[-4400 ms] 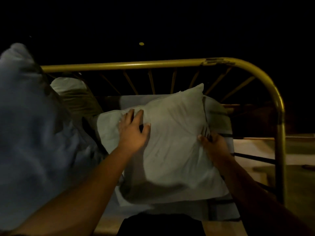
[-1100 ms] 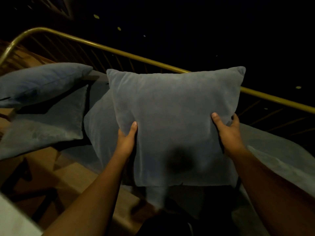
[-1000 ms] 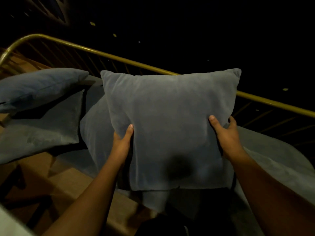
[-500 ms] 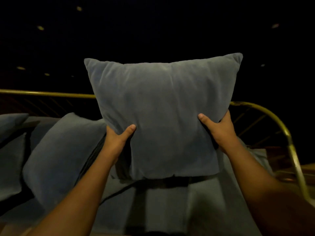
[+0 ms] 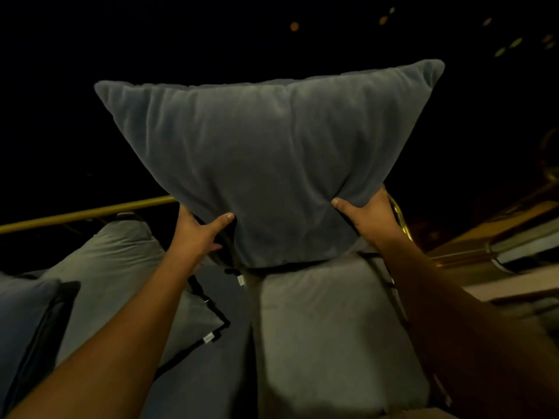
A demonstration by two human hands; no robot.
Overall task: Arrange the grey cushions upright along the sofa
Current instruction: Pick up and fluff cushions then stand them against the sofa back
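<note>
I hold a square grey velvet cushion (image 5: 272,158) upright in the air above the right end of the sofa. My left hand (image 5: 199,231) grips its lower left side and my right hand (image 5: 369,219) grips its lower right side. Its bottom edge hangs just over the pale grey seat pad (image 5: 332,328). A second grey cushion (image 5: 112,276) leans against the sofa back on the left. Part of a third cushion (image 5: 21,313) shows at the far left edge.
A brass rail (image 5: 84,214) runs along the sofa back and curves down at the right end (image 5: 399,219). Beyond the right end is a dim floor or ledge (image 5: 499,246). The surroundings are dark, with small lights above.
I have lifted the cushion up from the seat and carried it to the right end of the sofa. Both hands keep their grip, now lower on its sides.
</note>
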